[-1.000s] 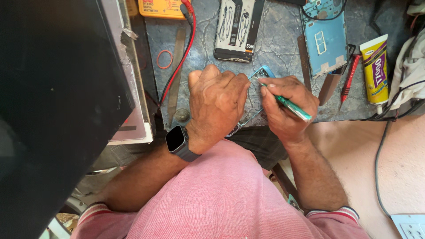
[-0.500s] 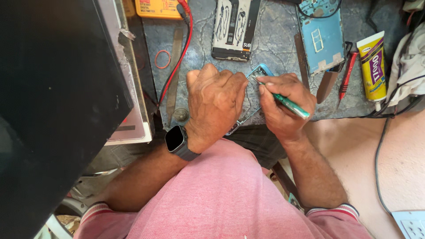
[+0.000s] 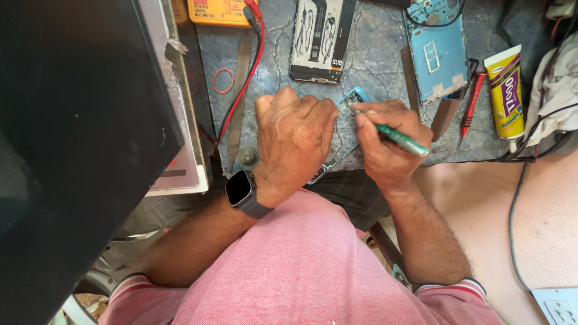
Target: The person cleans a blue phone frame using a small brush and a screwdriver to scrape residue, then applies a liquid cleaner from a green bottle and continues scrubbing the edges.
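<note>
My left hand (image 3: 295,141) lies palm-down over a blue phone frame (image 3: 355,96) on the grey worktop (image 3: 373,66) and holds it there; only the frame's top corner and a lower edge show past the fingers. My right hand (image 3: 382,147) grips a green-handled screwdriver (image 3: 400,139), its tip pointing up-left at the frame's top corner, close to my left fingertips. A dark smartwatch (image 3: 241,189) sits on my left wrist.
An opened phone body (image 3: 319,39) and a blue phone frame (image 3: 436,51) lie at the back. A yellow multimeter (image 3: 217,11) with a red lead (image 3: 250,78), a red rubber band (image 3: 223,80), a yellow glue tube (image 3: 507,90), a red tool (image 3: 471,108). A large black panel (image 3: 72,138) fills the left.
Both hands stay in place on the frame. The screwdriver tip has shifted slightly at the frame's top corner.
</note>
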